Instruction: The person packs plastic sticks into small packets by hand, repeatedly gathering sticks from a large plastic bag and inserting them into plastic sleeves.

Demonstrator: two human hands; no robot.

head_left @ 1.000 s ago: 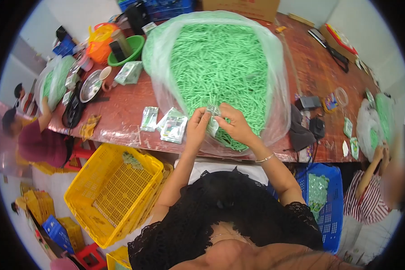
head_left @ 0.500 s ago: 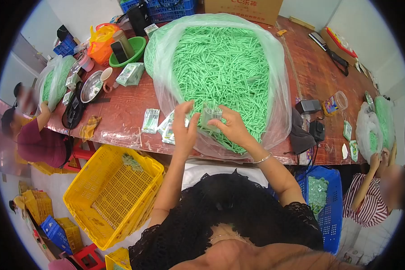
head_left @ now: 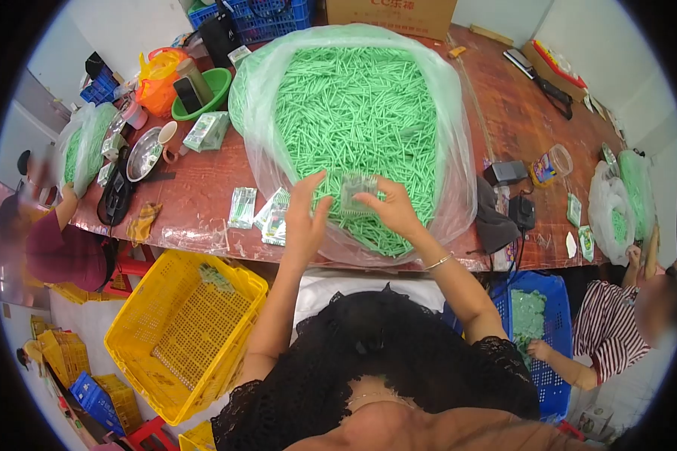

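Observation:
A large clear plastic bag lies open on the table, full of thin green sticks. Over its near side, my right hand grips a small transparent packet between thumb and fingers. Green shows through the packet, though how much is inside I cannot tell. My left hand is just left of it, thumb and forefinger apart, nothing visible between them. Beside my left wrist, several printed packets rest on the red table.
A yellow crate stands below the table at left, a blue crate with green packets at right. A green bowl and metal dish sit on the left. Co-workers sit at both sides; one person's hand reaches into the blue crate.
The view has shifted slightly. My hands stay over the bag, the packet still in my right. The co-worker at right has lowered a hand into the blue crate.

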